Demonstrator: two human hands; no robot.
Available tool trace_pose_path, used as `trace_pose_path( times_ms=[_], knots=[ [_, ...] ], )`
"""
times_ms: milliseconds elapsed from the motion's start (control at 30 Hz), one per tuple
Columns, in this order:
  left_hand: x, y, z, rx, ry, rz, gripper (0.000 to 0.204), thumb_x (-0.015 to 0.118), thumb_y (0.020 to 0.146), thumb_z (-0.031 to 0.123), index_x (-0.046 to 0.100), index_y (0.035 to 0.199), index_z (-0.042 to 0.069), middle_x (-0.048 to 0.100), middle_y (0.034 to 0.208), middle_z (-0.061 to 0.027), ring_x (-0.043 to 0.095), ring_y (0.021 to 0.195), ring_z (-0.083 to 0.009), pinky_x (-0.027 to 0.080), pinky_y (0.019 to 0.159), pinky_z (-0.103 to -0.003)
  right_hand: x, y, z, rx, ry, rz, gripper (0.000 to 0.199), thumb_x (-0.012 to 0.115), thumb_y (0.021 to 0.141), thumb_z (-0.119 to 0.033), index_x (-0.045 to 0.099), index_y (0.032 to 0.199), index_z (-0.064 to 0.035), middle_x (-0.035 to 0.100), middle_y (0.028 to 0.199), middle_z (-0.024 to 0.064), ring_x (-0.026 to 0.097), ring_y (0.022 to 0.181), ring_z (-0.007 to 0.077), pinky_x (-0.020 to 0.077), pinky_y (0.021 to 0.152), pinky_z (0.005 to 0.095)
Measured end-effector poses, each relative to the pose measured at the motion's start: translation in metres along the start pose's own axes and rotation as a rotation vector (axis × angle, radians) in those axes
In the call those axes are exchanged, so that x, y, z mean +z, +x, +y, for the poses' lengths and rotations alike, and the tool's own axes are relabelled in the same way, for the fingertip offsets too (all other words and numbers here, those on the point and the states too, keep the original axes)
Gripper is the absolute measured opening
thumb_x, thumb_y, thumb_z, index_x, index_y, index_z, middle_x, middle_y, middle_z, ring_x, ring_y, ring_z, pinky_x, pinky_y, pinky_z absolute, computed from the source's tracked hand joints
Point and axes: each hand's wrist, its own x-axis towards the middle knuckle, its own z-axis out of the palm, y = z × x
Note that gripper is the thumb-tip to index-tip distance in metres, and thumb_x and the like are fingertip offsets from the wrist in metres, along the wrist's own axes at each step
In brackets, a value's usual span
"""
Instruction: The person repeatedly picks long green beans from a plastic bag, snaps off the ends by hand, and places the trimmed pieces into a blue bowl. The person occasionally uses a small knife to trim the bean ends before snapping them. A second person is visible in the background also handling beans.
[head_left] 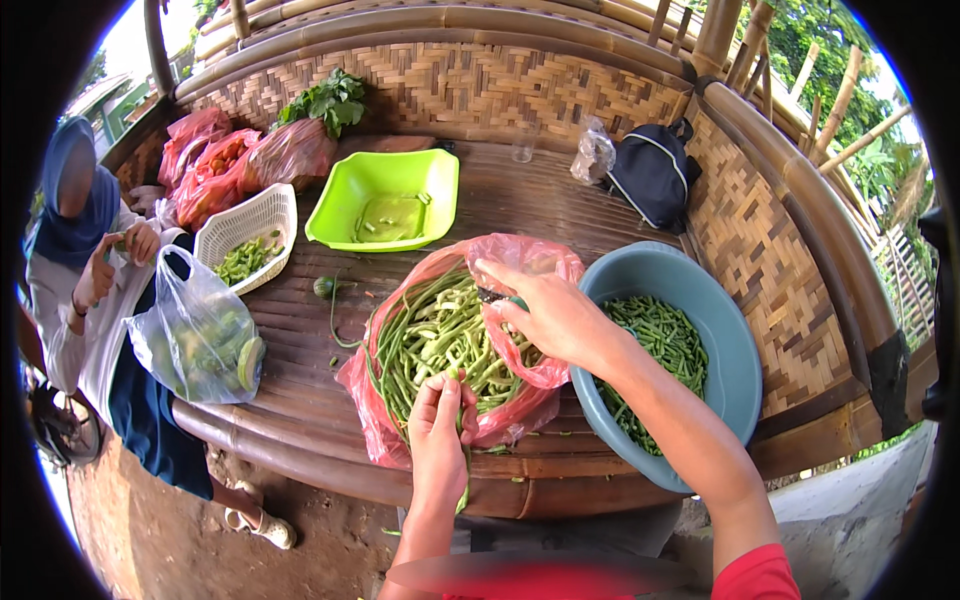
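Note:
An open red plastic bag point(365, 375) full of long green beans point(440, 335) lies in front of me. At its near edge my left hand point(437, 415) is closed, pinching a long bean point(453, 374) whose end shows above the fingertips. My right hand point(545, 310) reaches over the bag's right side, closed round what looks like a small knife point(492, 296) with a dark blade and a green part by the fingers. Just right of the bag, under my right forearm, stands a blue-grey basin point(735, 365) holding short cut bean pieces point(655, 350).
A lime-green tub point(335, 205) and a white basket point(285, 215) stand farther back. A clear bag of vegetables point(190, 340) sits left, beside a person point(75, 290) with raised hands. Red bags point(215, 165), a glass point(522, 150) and a dark backpack point(650, 175) line the back.

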Motion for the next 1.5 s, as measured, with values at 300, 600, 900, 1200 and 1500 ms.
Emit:
trace_pose_path(
  times_ms=[300,600,900,1200,1500],
  knots=[
    [0.050,-0.009,0.029,-0.111,-0.082,-0.288,0.031,0.054,0.103,0.006,0.057,0.134,0.003,0.065,0.104,-0.0062,0.061,0.084,-0.0122,0.050,0.072,-0.026,-0.045,-0.051,0.007,0.020,0.675,0.159,0.052,0.059,0.102,-0.017,0.042,0.150,-0.0098,0.070,0.085,0.0086,0.062,0.065,0.0132,0.0507,0.061,0.0300],
    [0.128,0.023,-0.004,-0.048,0.126,-0.637,0.058,0.054,0.102,0.002,0.028,0.154,0.002,0.069,0.104,-0.0122,0.068,0.087,-0.0166,0.055,0.078,-0.029,-0.093,-0.138,0.027,0.081,0.947,0.157,0.059,0.058,0.104,-0.021,0.033,0.156,-0.0086,0.059,0.076,-0.0005,0.047,0.063,0.0025,0.0389,0.054,0.0190],
    [0.160,0.060,-0.036,0.061,0.320,-0.839,0.065,0.058,0.101,0.003,0.023,0.155,0.000,0.069,0.093,-0.0085,0.065,0.076,-0.0112,0.051,0.067,-0.024,-0.088,-0.148,0.066,0.249,0.883,0.197,0.042,0.056,0.105,-0.022,0.054,0.139,0.0009,0.053,0.074,-0.0027,0.047,0.065,0.0025,0.0357,0.053,0.0197],
    [0.173,0.113,-0.056,-0.011,0.531,-0.985,0.023,0.060,0.102,0.012,0.062,0.119,-0.003,0.067,0.091,-0.0038,0.062,0.078,-0.0101,0.051,0.072,-0.024,-0.086,-0.134,0.109,0.295,0.927,0.393,0.042,0.051,0.107,-0.022,0.050,0.145,-0.0059,0.052,0.073,-0.0018,0.040,0.053,0.0026,0.0333,0.047,0.0187],
    [0.165,0.119,-0.068,0.174,0.697,-0.905,0.015,0.062,0.099,0.007,0.065,0.110,-0.003,0.070,0.090,-0.0033,0.063,0.081,-0.0082,0.052,0.074,-0.024,-0.057,-0.134,0.123,0.260,0.959,0.332,0.056,0.053,0.106,-0.021,0.033,0.157,-0.0122,0.053,0.074,-0.0014,0.040,0.053,0.0032,0.0353,0.048,0.0184]
  ],
)
